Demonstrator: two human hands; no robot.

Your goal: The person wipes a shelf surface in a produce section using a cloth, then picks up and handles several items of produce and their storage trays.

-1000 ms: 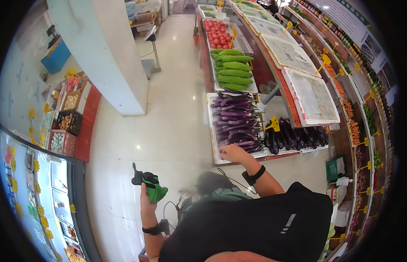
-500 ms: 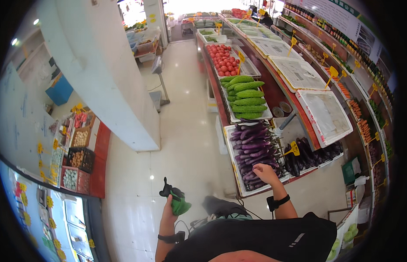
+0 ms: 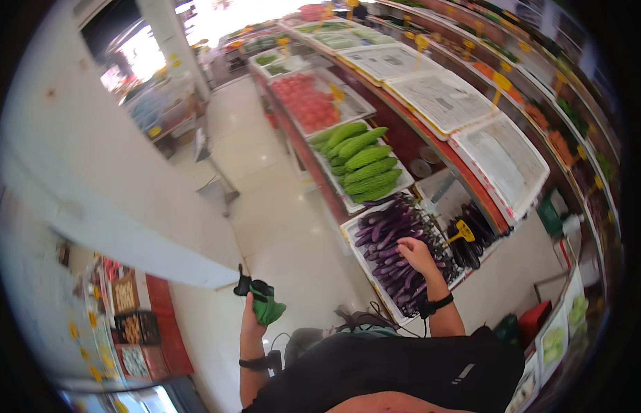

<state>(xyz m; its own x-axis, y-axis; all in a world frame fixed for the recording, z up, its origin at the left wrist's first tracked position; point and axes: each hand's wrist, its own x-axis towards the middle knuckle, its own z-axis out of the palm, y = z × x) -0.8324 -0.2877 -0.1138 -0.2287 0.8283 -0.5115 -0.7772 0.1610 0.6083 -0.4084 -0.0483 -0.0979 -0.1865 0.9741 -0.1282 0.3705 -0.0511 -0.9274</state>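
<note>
A crumpled green-and-black bundle [image 3: 267, 310], soft like cloth or thin plastic, is gripped in my left hand [image 3: 250, 313] above the floor. My right hand [image 3: 418, 255] is over the pile of long purple eggplants [image 3: 389, 227], its fingers curled together at their near middle. Whether an eggplant is pinched in those fingers cannot be made out. The eggplants lie in a white foam tray [image 3: 365, 265] on the stand. Darker eggplants [image 3: 465, 255] lie beside them to the right, with a yellow price tag [image 3: 462, 232] standing between.
Green bitter melons [image 3: 365, 162] fill the tray beyond the eggplants, and tomatoes [image 3: 305, 100] lie farther back. White foam lids [image 3: 503, 162] cover a raised shelf on the right. A white pillar [image 3: 128, 165] stands left of the aisle, near a floor scale [image 3: 214, 193].
The view has turned, so the stand and pillar now look tilted. My right hand stays over the eggplants, a little farther up the pile. My left hand still holds the bundle.
</note>
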